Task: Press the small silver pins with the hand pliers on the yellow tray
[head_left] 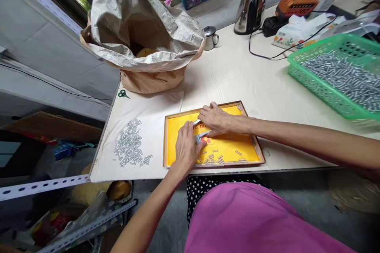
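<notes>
Both of my hands work over a shallow tray (166,142) with a yellow bottom. My left hand (187,144) is over its left half, fingers bent and closed; what they press on is mostly hidden. My right hand (215,119) reaches in from the right with fingers curled down. A bright silver metal piece (196,122) shows at its fingertips, close to the left fingers. Between the hands lies a grey shape (202,137), partly covered, which I cannot identify. Several small metal pins (211,160) lie loose along the tray's near side.
A heap of metal pins (129,144) lies on the table to the left, with green-handled scissors (122,93) behind it. A large open sack (152,81) stands at the back. At right is a green basket (320,91) full of pins; a kettle (251,6) stands farther back.
</notes>
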`<state>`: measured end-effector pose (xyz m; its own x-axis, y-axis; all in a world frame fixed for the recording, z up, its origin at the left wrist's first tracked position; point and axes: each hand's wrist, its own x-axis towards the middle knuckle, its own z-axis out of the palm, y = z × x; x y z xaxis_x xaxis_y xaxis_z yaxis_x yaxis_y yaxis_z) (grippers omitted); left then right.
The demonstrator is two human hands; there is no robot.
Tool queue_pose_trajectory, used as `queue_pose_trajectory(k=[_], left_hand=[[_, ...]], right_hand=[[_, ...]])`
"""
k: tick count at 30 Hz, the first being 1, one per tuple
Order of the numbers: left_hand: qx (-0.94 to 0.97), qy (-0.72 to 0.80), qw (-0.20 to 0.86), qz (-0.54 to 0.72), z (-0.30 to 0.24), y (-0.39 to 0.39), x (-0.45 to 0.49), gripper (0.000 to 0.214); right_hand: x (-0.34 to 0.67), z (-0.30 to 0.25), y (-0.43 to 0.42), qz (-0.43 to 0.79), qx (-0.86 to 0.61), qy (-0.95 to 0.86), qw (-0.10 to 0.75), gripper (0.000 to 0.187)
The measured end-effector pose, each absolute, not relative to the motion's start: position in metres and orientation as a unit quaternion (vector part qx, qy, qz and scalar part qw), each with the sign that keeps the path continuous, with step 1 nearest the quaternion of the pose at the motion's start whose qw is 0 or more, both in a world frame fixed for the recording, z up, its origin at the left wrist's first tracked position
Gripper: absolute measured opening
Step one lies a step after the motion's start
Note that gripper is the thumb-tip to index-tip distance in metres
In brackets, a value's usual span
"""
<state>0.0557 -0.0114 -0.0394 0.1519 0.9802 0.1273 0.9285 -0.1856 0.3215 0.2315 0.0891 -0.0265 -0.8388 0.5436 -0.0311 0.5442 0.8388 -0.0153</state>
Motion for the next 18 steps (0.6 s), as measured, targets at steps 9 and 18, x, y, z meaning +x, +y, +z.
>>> queue_pose_trajectory(k=[9,18], left_hand=[[0.796,0.597,0.074,0.061,-0.035,0.019,0.07,0.041],[0.806,0.579,0.11,0.053,-0.036,0.023,0.073,0.037]], right_hand=[[0.24,-0.035,0.073,0.031,0.302,0.953,-0.023,0.013],[0.251,-0.052,0.074,-0.058,0.329,0.941,-0.044,0.023]])
